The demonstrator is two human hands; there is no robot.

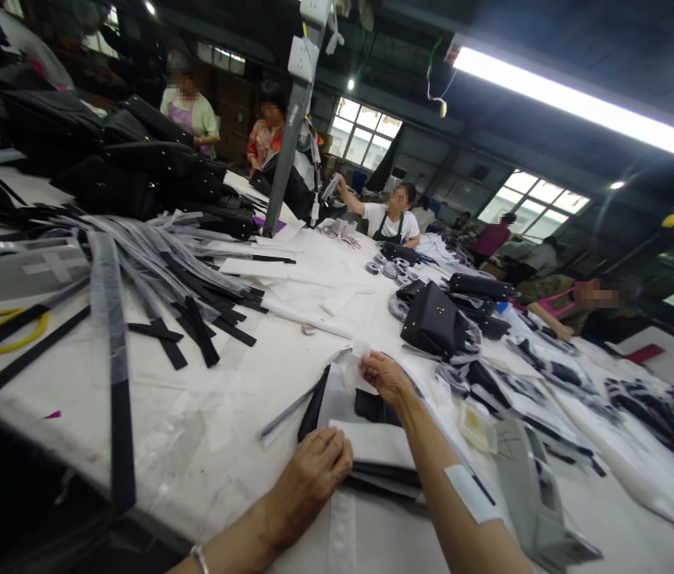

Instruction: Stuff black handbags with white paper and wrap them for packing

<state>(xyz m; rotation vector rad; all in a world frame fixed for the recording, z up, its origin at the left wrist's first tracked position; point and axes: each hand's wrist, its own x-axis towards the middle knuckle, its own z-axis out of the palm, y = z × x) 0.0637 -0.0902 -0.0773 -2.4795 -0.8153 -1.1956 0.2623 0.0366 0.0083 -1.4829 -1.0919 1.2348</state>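
On the table before me lies a black bag [309,418] with white lining paper [372,443] across its near part. My left hand [316,470] is closed at its near left edge, fingers curled over the bag; the fingertips are partly hidden. At the bag's far side, my right hand [385,376] pinches a thin, translucent white sheet [348,373] between thumb and fingers. A grey strap in clear film [289,414] sticks out to the left of the bag.
Black straps in clear film [120,359] fan out on the left. Black bags [151,171] are heaped behind them. Finished-looking handbags [432,319] stand to the right, near a grey holder [531,494]. A metal post [287,151] rises beyond. Several co-workers sit or stand around the table.
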